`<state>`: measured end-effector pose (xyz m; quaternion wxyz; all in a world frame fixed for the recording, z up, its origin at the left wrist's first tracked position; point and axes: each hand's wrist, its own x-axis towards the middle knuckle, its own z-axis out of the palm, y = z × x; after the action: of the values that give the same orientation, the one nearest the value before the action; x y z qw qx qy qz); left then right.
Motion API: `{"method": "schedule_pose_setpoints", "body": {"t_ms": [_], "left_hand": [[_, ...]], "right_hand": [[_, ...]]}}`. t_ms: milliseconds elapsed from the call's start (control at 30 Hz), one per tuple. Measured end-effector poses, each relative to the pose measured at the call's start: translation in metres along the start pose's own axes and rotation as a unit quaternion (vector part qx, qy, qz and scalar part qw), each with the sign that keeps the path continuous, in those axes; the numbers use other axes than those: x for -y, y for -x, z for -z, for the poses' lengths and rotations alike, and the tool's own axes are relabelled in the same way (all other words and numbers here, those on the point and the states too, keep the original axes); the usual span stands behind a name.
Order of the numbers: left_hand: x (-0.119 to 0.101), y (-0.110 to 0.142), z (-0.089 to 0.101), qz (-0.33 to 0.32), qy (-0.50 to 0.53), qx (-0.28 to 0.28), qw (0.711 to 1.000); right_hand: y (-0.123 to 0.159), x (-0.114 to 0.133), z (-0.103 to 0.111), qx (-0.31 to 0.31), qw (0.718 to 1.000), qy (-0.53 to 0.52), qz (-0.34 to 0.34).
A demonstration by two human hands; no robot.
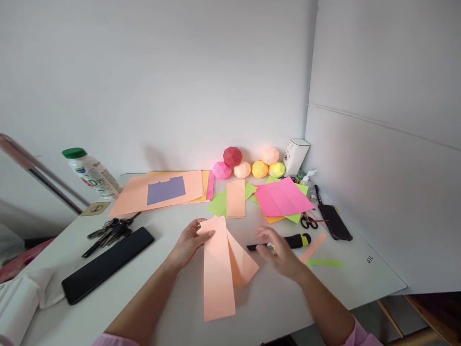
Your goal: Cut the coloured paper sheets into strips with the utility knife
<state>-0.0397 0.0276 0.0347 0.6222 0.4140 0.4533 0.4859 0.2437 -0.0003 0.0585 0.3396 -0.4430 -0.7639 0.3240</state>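
Peach paper strips [219, 276] fan out from the pinching left hand [192, 241]; the right hand [276, 252] hovers loosely open nearby.

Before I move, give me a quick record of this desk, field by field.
left hand: grips peach paper pieces
right hand: empty-looking and blurred, in front of the black-and-yellow tool; contact unclear
back row: six faceted balls, two of them resting on others
left side: keys, long black object, green-capped bottle
back left: purple piece on a peach sheet
right side: pink sheet, scissors
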Motion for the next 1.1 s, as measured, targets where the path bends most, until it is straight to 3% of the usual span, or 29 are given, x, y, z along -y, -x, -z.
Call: {"method": "schedule_pose_setpoints", "body": {"t_ms": [67,133,267,367,467,633,700,800,933,1000,1100], "left_hand": [[0.006,0.001,-0.009,-0.016,0.009,-0.006,1.000],[0.011,0.000,-0.015,-0.037,0.014,-0.013,0.999],[0.023,-0.005,-0.021,-0.085,0.004,-0.049,0.995],[0.031,-0.009,-0.023,-0.117,-0.036,-0.123,0.985],[0.033,-0.006,-0.026,-0.104,-0.066,-0.197,0.973],[0.029,-0.003,-0.026,-0.061,-0.064,-0.266,0.960],[0.028,-0.007,-0.022,-0.071,-0.013,-0.271,0.960],[0.028,-0.018,-0.012,-0.107,0.058,-0.260,0.958],[0.029,-0.028,0.002,-0.118,0.030,-0.251,0.960],[0.028,-0.029,0.005,-0.126,0.004,-0.231,0.965],[0.026,-0.027,0.005,-0.127,-0.032,-0.208,0.969]], "right_hand": [[0.004,0.004,-0.026,0.045,0.996,-0.074,-0.016],[0.007,0.005,-0.044,0.035,0.996,-0.079,-0.034],[0.002,0.002,-0.055,0.041,0.992,-0.078,-0.094],[-0.007,0.003,-0.060,0.044,0.989,-0.090,-0.110],[-0.015,0.006,-0.074,0.049,0.985,-0.102,-0.127],[-0.037,0.011,-0.097,0.059,0.985,-0.112,-0.114],[-0.061,0.011,-0.094,0.028,0.994,-0.054,-0.093],[-0.113,0.006,-0.080,-0.066,0.993,0.046,-0.088],[-0.172,-0.007,-0.062,-0.089,0.981,0.129,-0.111],[-0.180,-0.012,-0.055,-0.082,0.974,0.179,-0.109],[-0.163,-0.016,-0.039,-0.073,0.961,0.255,-0.085]]}}
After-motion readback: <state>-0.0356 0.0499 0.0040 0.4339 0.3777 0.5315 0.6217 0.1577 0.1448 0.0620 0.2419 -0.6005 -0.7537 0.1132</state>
